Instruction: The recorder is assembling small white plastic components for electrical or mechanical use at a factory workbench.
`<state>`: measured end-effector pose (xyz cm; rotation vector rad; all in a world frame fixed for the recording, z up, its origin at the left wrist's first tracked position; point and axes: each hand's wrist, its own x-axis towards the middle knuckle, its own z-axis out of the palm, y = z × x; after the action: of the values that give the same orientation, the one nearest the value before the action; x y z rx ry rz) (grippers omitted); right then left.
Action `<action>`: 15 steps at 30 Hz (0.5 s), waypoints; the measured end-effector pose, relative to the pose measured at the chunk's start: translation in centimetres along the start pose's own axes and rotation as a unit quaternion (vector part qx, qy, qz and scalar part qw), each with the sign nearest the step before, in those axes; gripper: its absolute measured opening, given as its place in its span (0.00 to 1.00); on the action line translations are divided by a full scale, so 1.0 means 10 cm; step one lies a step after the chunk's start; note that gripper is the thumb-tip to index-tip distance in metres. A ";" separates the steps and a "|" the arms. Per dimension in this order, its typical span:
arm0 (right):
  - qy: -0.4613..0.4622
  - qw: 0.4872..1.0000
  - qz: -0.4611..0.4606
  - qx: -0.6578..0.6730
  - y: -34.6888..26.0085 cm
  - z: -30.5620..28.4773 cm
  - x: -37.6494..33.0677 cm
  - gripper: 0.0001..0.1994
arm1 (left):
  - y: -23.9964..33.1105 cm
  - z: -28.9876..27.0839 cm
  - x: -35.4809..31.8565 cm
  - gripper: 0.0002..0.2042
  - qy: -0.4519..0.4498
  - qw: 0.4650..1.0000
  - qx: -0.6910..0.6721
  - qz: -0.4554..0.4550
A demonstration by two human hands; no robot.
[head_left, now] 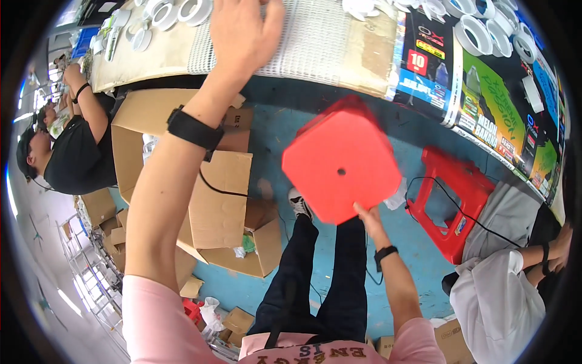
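A red plastic stool (342,176) hangs over the floor in front of my legs. Its octagonal seat, with a small hole in the middle, faces up toward me. My right hand (371,219) grips the near edge of that seat, thumb on top; the fingers beneath are hidden. At the top of the view my left hand (247,36) reaches over the workbench (151,60), above a white mesh mat (315,39). Its thumb stands apart, and the frame edge cuts off the other fingertips. Nothing shows in it. White plastic rings (165,15) lie left of it.
Open cardboard boxes (218,200) stand left of my legs. A second red stool (451,203) is on the right, beside a person in a white top (497,291). Another person in black (82,151) sits at the left. More white rings (474,35) cover a printed sheet. Black cables cross the floor.
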<state>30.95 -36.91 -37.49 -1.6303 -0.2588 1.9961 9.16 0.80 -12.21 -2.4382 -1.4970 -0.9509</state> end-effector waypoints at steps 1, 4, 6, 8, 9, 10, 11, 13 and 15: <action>-0.019 1.000 -0.017 0.006 0.15 0.02 -0.12 0.38 | -0.03 -0.02 0.00 0.05 -0.003 1.000 0.003 0.002; -0.004 0.994 -0.089 0.064 0.73 -0.11 -0.29 0.36 | -0.04 0.13 0.02 0.15 -0.030 0.999 0.030 -0.011; 0.002 0.994 -0.066 0.090 0.72 0.04 -0.31 0.36 | -0.09 0.11 0.01 0.15 -0.032 0.999 0.036 -0.002; -0.021 0.997 -0.020 0.066 0.64 0.10 -0.27 0.35 | -0.09 0.06 0.01 0.15 -0.052 0.997 0.049 -0.013; -0.011 0.998 0.021 0.051 0.58 0.07 -0.26 0.35 | -0.09 0.05 0.01 0.14 -0.055 0.997 0.049 -0.008; -0.010 0.998 0.023 0.051 0.56 0.01 -0.22 0.35 | -0.09 0.07 0.01 0.14 -0.056 0.997 0.048 -0.009; 0.017 0.997 0.022 -0.075 0.56 -0.10 -0.19 0.36 | -0.08 0.08 0.01 0.14 -0.062 0.997 0.041 -0.017; 0.046 0.992 -0.026 -0.117 0.48 -0.17 -0.23 0.34 | -0.08 0.06 0.01 0.14 -0.074 0.996 0.039 -0.032; 0.101 0.976 0.011 -0.195 0.40 -0.22 -0.22 0.31 | -0.11 0.05 0.02 0.14 -0.055 0.998 0.038 -0.018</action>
<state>32.15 -41.82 -38.02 -2.0688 -0.5869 1.8599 8.52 1.77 -12.74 -2.4532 -1.5856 -0.7627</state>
